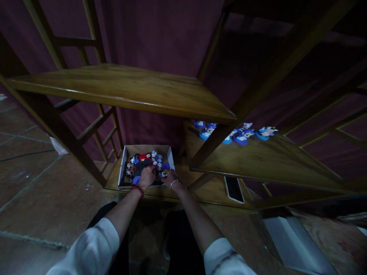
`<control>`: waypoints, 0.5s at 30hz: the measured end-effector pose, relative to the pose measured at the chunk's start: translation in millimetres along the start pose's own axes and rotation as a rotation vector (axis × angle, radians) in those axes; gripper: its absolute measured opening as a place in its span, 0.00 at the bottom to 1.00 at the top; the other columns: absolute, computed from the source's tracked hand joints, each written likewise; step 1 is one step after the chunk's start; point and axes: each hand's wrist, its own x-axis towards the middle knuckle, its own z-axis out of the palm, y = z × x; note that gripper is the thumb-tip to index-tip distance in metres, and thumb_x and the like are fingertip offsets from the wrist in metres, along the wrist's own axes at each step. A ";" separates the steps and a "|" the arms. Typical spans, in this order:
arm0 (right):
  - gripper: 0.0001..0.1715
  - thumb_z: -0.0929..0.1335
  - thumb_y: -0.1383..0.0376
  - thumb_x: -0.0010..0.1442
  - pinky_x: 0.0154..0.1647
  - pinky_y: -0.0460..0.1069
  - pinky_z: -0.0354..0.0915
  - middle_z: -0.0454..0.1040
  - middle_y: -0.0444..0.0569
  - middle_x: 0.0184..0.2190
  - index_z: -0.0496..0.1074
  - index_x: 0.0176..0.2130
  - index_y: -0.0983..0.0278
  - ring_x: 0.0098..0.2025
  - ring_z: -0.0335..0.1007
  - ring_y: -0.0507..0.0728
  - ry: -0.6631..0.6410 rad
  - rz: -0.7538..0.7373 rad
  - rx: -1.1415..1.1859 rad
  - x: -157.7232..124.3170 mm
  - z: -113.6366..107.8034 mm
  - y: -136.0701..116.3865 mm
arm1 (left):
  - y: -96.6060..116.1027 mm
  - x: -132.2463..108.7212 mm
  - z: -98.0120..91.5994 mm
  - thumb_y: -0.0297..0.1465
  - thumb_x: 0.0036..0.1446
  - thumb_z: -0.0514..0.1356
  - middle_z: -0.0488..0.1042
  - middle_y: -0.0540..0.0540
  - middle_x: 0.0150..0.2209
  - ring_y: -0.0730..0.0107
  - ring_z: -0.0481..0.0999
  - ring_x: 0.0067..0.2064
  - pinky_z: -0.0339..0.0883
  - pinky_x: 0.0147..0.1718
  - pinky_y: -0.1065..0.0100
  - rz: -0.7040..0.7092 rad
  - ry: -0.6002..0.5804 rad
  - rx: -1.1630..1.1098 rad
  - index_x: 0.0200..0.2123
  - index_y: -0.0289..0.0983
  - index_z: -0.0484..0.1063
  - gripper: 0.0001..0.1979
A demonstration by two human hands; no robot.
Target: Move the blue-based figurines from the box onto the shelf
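A white open cardboard box [171, 158] stands on the low wooden shelf, with several small painted figurines [155, 156] in red, black, blue and white lying in it. Over the middle of the box, my left hand [148, 176] has its fingers curled down among the figurines; what they grip is hidden. My right hand [171, 177] reaches in at the box's right front corner, fingers closed around a small figurine [163, 174] with a dark and white top. Both hands are close together, a red bead bracelet on the left wrist and a thin bangle on the right.
A wooden shelf board [123, 86] overhangs the box from behind. On the right-hand shelf [258, 162] stand several blue and purple based figurines [242, 135]. A phone [234, 189] lies on the low shelf. A pale folded board [298, 244] rests at lower right.
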 end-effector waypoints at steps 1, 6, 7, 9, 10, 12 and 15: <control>0.14 0.66 0.66 0.45 0.35 0.44 0.61 0.71 0.49 0.35 0.71 0.36 0.63 0.36 0.66 0.53 -0.002 0.003 -0.003 0.2 -0.6 -0.2 | -0.1 0.6 0.7 0.26 0.54 0.48 0.73 0.44 0.39 0.69 0.71 0.41 0.60 0.40 0.73 0.021 0.007 0.012 0.42 0.38 0.70 0.15; 0.14 0.65 0.65 0.46 0.36 0.45 0.61 0.70 0.52 0.36 0.70 0.36 0.66 0.38 0.66 0.54 -0.008 0.013 -0.009 -0.5 -2.9 -0.9 | 1.0 2.7 2.6 0.28 0.55 0.47 0.71 0.44 0.41 0.70 0.71 0.40 0.60 0.40 0.72 0.139 0.016 0.039 0.42 0.37 0.69 0.15; 0.14 0.65 0.65 0.46 0.37 0.45 0.60 0.71 0.52 0.36 0.70 0.36 0.66 0.37 0.66 0.54 -0.011 0.015 -0.010 -1.2 -3.3 -0.8 | 1.8 3.1 2.2 0.27 0.55 0.47 0.70 0.44 0.43 0.70 0.70 0.41 0.60 0.40 0.73 0.173 0.014 0.031 0.43 0.37 0.69 0.15; 0.13 0.65 0.66 0.46 0.37 0.45 0.60 0.71 0.51 0.35 0.70 0.35 0.66 0.37 0.66 0.54 -0.015 0.006 -0.009 -2.8 -3.9 -0.5 | 4.3 3.9 0.4 0.25 0.54 0.47 0.67 0.45 0.48 0.71 0.68 0.44 0.60 0.43 0.73 0.236 0.000 0.014 0.44 0.38 0.69 0.16; 0.13 0.65 0.66 0.46 0.37 0.44 0.60 0.71 0.50 0.35 0.70 0.35 0.65 0.36 0.66 0.54 -0.018 0.001 -0.007 -3.7 -4.2 -0.4 | 6.0 4.3 -0.9 0.24 0.54 0.47 0.65 0.46 0.50 0.70 0.67 0.46 0.59 0.44 0.73 0.264 -0.008 0.010 0.44 0.39 0.69 0.17; 0.13 0.65 0.66 0.46 0.36 0.44 0.60 0.72 0.50 0.35 0.69 0.36 0.65 0.36 0.66 0.53 -0.026 -0.003 0.005 -5.2 -4.7 -0.1 | 10.0 5.0 -3.8 0.23 0.53 0.48 0.64 0.47 0.51 0.68 0.63 0.49 0.58 0.46 0.71 0.321 -0.016 0.011 0.44 0.40 0.69 0.17; 0.15 0.64 0.67 0.47 0.36 0.44 0.60 0.72 0.50 0.37 0.69 0.37 0.65 0.37 0.67 0.53 -0.029 -0.002 0.019 -6.2 -5.4 -0.1 | 16.4 7.9 -7.2 0.24 0.53 0.49 0.65 0.48 0.50 0.64 0.59 0.52 0.53 0.50 0.66 0.421 -0.025 0.025 0.41 0.41 0.71 0.16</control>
